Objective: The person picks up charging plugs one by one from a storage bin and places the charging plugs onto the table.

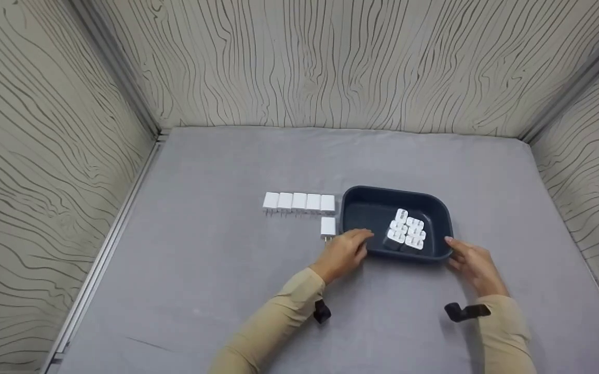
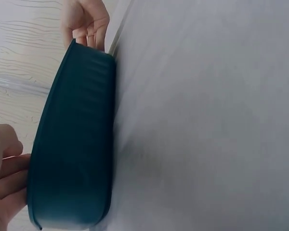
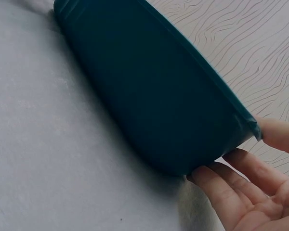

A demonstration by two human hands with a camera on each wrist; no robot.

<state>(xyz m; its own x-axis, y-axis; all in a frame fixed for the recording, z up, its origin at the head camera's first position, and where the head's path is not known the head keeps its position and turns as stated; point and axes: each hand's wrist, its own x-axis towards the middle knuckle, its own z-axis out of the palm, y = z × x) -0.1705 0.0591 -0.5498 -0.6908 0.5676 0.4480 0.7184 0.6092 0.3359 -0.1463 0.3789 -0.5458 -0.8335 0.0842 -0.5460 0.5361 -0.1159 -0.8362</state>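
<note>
A dark blue plastic basin point(image 1: 362, 193) stands on the table, its long near wall filling much of both wrist views. Inside it, several white plug chargers point(image 1: 406, 228) are bunched toward the right end. My left hand point(image 1: 343, 253) is at the basin's near left corner. In the left wrist view, its straight fingers point(image 2: 12, 185) reach the rim while the thumb stands apart from it. At the near right corner my right hand point(image 1: 476, 264) grips the basin, thumb over the rim and fingers point(image 3: 214, 185) against the outer wall and lower edge.
Left of the basin, several white chargers point(image 1: 299, 201) form a tight row, prongs toward me. One more charger point(image 1: 328, 227) lies just below the row's right end, close to my left hand. Wood-patterned panels point(image 1: 299, 67) surround the grey cloth-covered table point(image 1: 201, 291).
</note>
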